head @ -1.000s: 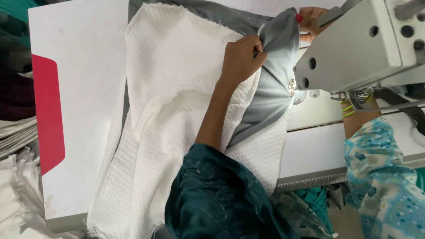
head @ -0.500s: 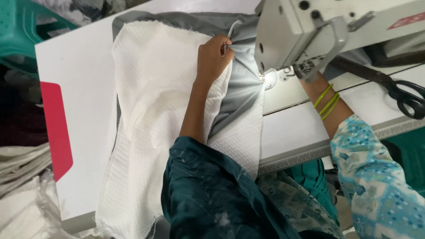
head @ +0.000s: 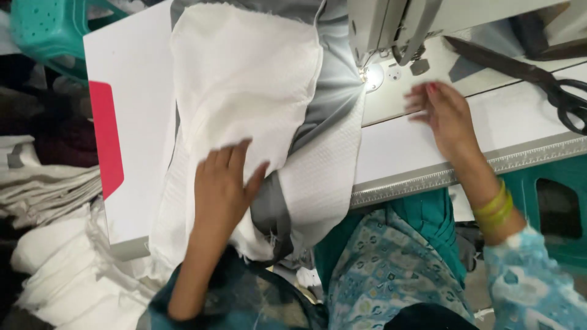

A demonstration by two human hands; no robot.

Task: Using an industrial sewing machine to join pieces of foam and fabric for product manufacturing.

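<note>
On the near edge of the white sewing table [head: 140, 91], my left hand [head: 223, 186] lay flat on the white textured fabric [head: 244, 79], fingers spread wide and gripping nothing, the thumb angled toward the grey cloth [head: 333, 91] folded in beside it. That fabric ran from the far edge of the table, where it sat just left of the sewing machine [head: 385, 24], down over the near edge onto my lap. My right hand [head: 443, 113] hovered over the bare table to the right of the machine's lit needle area, fingers loosely open and blurred, holding nothing that I could see. Green bangles [head: 495, 205] sat on that wrist. Black scissors [head: 550, 82] lay near the right edge, well apart from both hands. A red panel [head: 105, 137] marked the table's left side. Beyond the left edge, folded white cloth [head: 49, 189] was stacked loose; I saw no bin around it.
</note>
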